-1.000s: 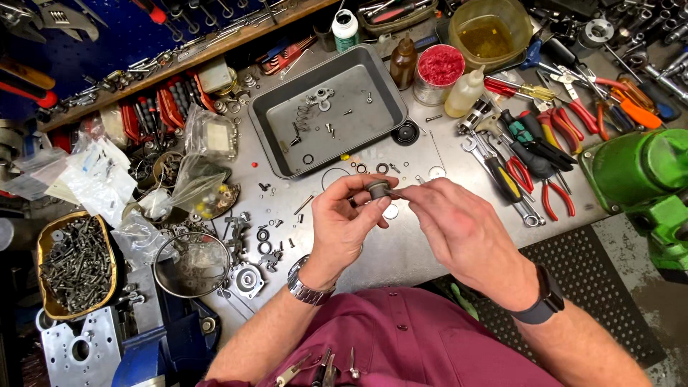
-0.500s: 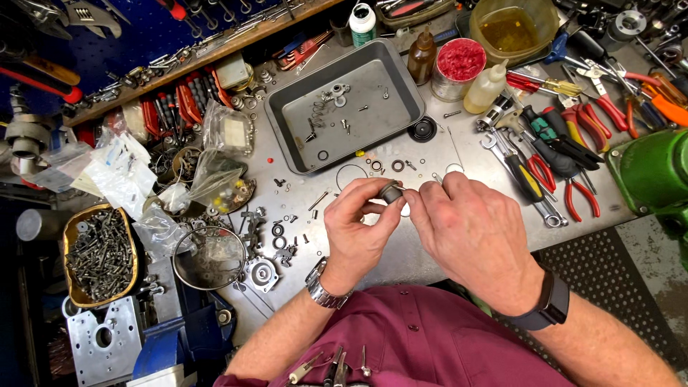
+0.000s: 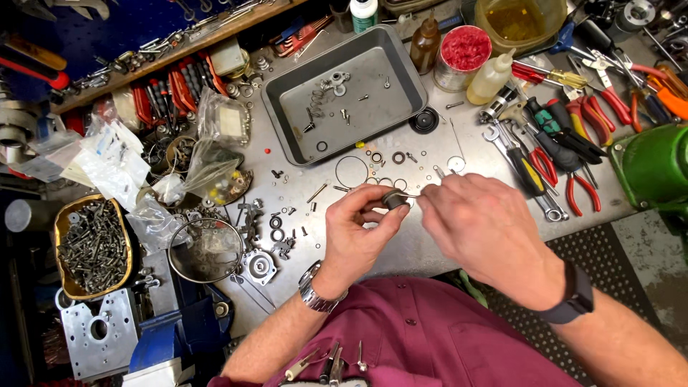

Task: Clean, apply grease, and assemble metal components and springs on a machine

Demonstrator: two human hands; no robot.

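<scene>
The small dark round part (image 3: pixel 393 198) sits above the front of the steel bench (image 3: pixel 430 247), pinched between thumb and fingertips of the left hand (image 3: pixel 358 229) — fingers cover most of it, so its exact kind is hard to make out. The right hand (image 3: pixel 487 229) has its fingertips pressed together on a thin metal pick (image 3: pixel 410 195) whose tip meets the part; the grip itself is hidden behind the knuckles. Beyond the hands lie loose rings, washers and screws, too small to sort, and a grey metal tray (image 3: pixel 416 79) with a few more bits. Pliers and wrenches (image 3: pixel 552 154) lie to the right, a red-filled tin (image 3: pixel 464 54) behind — a green machine (image 3: pixel 656 168) is cut off at the edge.
</scene>
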